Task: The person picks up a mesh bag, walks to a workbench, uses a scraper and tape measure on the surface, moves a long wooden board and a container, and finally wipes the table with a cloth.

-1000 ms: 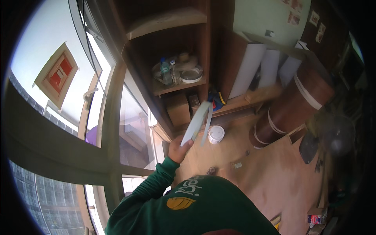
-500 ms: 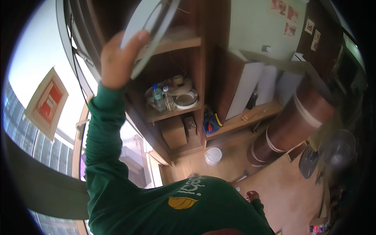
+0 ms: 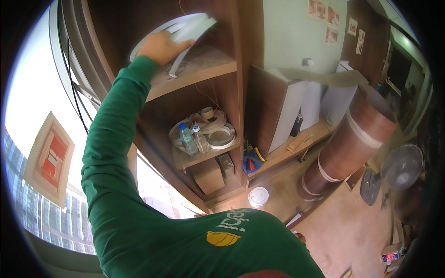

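Left hand [image 3: 161, 48] grips coiled white strip [image 3: 193, 28] at cabinet shelf [image 3: 204, 77]; right hand [image 3: 301, 237] indeterminable. Green sweatshirt [image 3: 181, 248]: white lettering [image 3: 233, 220], 1 yellow hard-hat emblem [image 3: 223, 238].

At the upper left of centre, your left hand [image 3: 160, 47] grips a looped white strip [image 3: 197, 28] over the upper shelf [image 3: 197, 80]. Your right hand [image 3: 301, 237] barely shows past your green sweatshirt [image 3: 181, 243] at lower centre. Mid-frame, the lower shelf [image 3: 187, 163] bears two plastic bottles [image 3: 189, 142]; below, right of them, sits a white bucket [image 3: 258, 197]. A banded brown roll [image 3: 340, 147] leans at right.
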{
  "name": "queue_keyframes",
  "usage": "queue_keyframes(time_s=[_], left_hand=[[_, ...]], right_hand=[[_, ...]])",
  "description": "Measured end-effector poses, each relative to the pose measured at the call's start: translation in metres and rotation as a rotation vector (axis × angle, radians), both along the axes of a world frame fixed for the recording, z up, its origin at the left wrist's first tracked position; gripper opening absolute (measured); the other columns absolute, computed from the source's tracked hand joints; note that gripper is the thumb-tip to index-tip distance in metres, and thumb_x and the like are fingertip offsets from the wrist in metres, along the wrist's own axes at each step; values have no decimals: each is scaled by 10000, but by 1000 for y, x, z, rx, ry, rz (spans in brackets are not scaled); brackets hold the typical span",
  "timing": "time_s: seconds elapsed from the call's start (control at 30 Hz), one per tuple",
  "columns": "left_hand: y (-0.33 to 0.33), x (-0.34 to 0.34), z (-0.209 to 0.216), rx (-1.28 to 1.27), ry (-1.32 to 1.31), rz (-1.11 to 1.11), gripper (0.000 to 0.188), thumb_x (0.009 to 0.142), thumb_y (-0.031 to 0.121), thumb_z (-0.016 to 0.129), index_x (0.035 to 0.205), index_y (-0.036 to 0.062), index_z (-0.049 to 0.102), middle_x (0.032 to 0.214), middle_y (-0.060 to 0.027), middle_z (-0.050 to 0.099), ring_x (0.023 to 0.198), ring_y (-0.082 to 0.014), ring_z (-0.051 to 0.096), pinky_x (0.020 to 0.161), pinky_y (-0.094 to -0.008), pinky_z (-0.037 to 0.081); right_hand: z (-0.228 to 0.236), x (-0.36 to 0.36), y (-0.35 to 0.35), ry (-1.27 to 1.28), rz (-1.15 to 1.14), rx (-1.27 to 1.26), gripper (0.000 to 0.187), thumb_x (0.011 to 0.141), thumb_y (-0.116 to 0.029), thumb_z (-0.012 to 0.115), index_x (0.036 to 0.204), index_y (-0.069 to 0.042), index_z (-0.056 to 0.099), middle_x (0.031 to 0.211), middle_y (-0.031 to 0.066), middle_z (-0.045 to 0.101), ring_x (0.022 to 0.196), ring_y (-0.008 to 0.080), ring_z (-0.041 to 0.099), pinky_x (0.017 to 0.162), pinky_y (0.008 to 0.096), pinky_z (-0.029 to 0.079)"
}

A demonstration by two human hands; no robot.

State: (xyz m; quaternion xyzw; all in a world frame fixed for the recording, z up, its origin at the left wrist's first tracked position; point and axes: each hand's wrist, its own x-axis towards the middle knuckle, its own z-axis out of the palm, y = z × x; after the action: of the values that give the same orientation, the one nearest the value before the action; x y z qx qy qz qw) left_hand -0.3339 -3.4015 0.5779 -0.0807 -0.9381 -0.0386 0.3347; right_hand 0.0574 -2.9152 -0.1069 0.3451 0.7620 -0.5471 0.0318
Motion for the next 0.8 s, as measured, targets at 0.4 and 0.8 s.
queue_keyframes(time_s=[0.4,0.8], left_hand=[[-14,-49,-38,-192,-252,83,751,765,625,597,1077,-56,643,1088,-244,648,1008,-350,628,911,-406,469],[-73,-149,-88,-113,-316,-84,821,810,645,582,1170,-93,589,1124,-290,617,1090,-373,598,932,-434,461]], right_hand=[[-18,28,10,-85,21,41,185,787,-154,682,875,1,634,703,134,648,505,206,596,491,345,500],[-31,56,22,-218,58,335,304,848,-312,582,999,-60,662,962,189,663,905,348,631,799,430,497]])
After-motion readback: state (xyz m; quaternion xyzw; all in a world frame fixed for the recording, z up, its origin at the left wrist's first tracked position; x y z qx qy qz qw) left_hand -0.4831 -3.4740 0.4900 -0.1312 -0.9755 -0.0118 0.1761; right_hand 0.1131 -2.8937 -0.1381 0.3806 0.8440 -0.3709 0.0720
